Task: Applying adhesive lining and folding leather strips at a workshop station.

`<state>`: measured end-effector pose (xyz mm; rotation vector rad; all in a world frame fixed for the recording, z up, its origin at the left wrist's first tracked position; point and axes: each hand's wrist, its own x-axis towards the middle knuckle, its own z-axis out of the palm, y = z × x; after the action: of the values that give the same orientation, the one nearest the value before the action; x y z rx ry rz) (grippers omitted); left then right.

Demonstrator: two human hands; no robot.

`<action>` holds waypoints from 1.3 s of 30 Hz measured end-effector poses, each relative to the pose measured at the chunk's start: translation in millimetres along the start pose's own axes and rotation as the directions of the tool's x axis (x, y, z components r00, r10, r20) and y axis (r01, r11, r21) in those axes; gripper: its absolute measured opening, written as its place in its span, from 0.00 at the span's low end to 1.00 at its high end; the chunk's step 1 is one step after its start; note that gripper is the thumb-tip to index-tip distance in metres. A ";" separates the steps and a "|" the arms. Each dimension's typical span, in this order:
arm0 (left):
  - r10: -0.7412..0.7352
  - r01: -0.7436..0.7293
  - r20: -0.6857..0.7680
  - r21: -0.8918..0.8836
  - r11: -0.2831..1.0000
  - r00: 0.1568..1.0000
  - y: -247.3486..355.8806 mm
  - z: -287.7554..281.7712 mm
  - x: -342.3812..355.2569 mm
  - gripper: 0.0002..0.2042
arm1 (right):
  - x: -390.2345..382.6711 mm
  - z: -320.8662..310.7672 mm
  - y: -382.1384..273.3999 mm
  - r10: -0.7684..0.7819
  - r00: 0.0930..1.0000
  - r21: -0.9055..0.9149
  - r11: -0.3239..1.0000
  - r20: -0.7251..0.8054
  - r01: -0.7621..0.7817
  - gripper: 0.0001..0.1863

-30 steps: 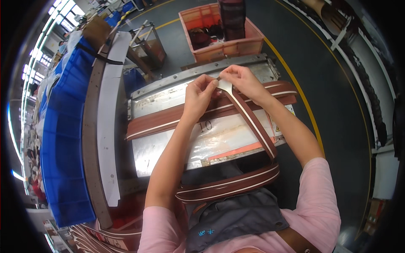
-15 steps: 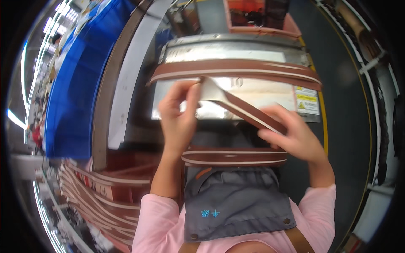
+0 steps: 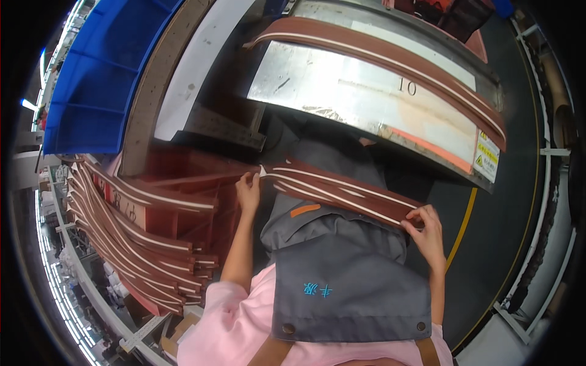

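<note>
Several long brown strips with pale stripes (image 3: pixel 342 190) lie across my lap over a grey apron (image 3: pixel 351 287). My left hand (image 3: pixel 248 194) is closed at their left end, thumb and fingers pinching a strip's tip beside a small whitish flap (image 3: pixel 263 171). At the right end, my right hand (image 3: pixel 425 227) pinches the edge of the nearest strip between thumb and fingers. The strip is stretched nearly straight between both hands. Whether each hand holds one strip or more, I cannot tell.
More striped brown strips (image 3: pixel 372 52) rest on a metal worktop (image 3: pixel 305 76) ahead. At left, a reddish bin (image 3: pixel 162 174) has many strips (image 3: pixel 131 235) draped over it. Beyond stand a blue bin (image 3: pixel 97 79) and a white board (image 3: pixel 198 67). A yellow floor line (image 3: pixel 462 229) runs at right.
Both hands came down from in front of the metal worktop to my lap, bringing the strip they held to the others there. The view has turned, and the bin at left shows more.
</note>
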<state>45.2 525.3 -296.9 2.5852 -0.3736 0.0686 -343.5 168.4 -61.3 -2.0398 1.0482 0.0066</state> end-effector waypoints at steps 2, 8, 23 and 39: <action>-0.001 0.011 0.047 -0.229 0.973 0.999 103.1 -23.2 1.7 0.15 | -2.8 -52.2 -13.8 -0.227 0.974 -0.058 0.972 -0.014 0.225 0.08; 0.525 -0.540 -0.221 -0.597 0.594 0.822 344.2 -114.5 70.3 0.09 | 124.4 -119.2 -118.4 -0.626 0.699 -0.284 0.780 -0.346 0.558 0.10; 0.893 -0.895 -0.122 -0.173 0.411 0.433 446.8 -78.4 154.3 0.23 | 167.5 -153.1 -189.8 -0.418 0.897 -0.064 0.909 -0.144 0.413 0.05; 0.991 -0.958 0.044 -0.254 0.136 0.128 564.2 -8.3 134.8 0.43 | 57.3 -199.2 -123.1 -0.518 0.735 0.199 0.853 0.438 0.483 0.11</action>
<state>18.7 30.1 4.1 1.6514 -2.0622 0.2227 -290.1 35.2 132.4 -2.0443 0.1652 0.1829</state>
